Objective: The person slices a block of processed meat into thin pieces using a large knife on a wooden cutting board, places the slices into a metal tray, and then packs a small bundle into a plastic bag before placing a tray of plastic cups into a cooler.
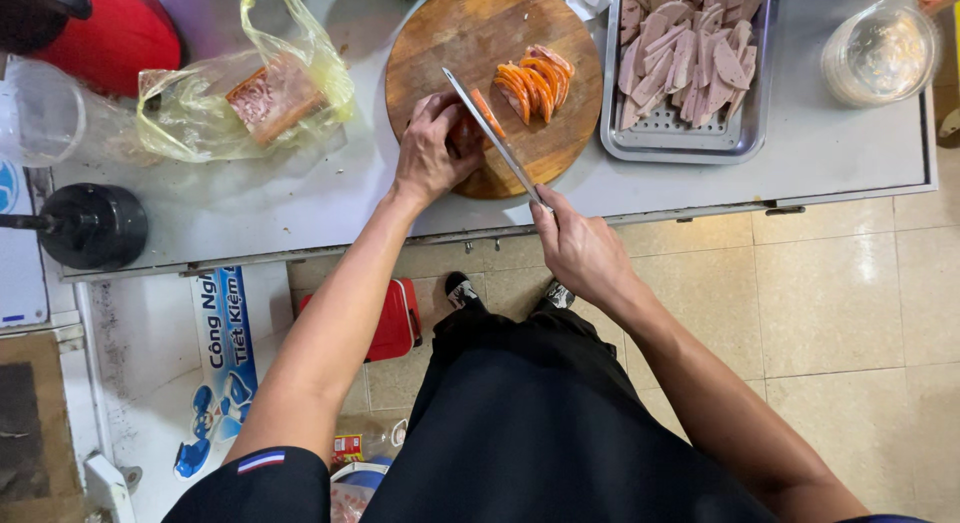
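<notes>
The right hand [578,245], just below the middle of the frame, was clamped around the handle of a long knife [492,135], whose blade ran up and to the left across the round wooden cutting board [455,43]. The left hand [432,148], at the centre, had its fingers curled down on an orange-skinned piece of sausage [483,111] at the blade, pressing it to the board. Just to the right of the blade, a fanned row of cut slices [533,81] lay on the board. Further right, a metal tray [668,138] held many pale pink slices. In the upper right corner stood a clear plastic tub [881,51]. To the left of the board, a thin plastic bag [245,88] with a block of meat inside lay on the grey tabletop [300,198]. A red appliance [110,33] sat in the upper left corner.
</notes>
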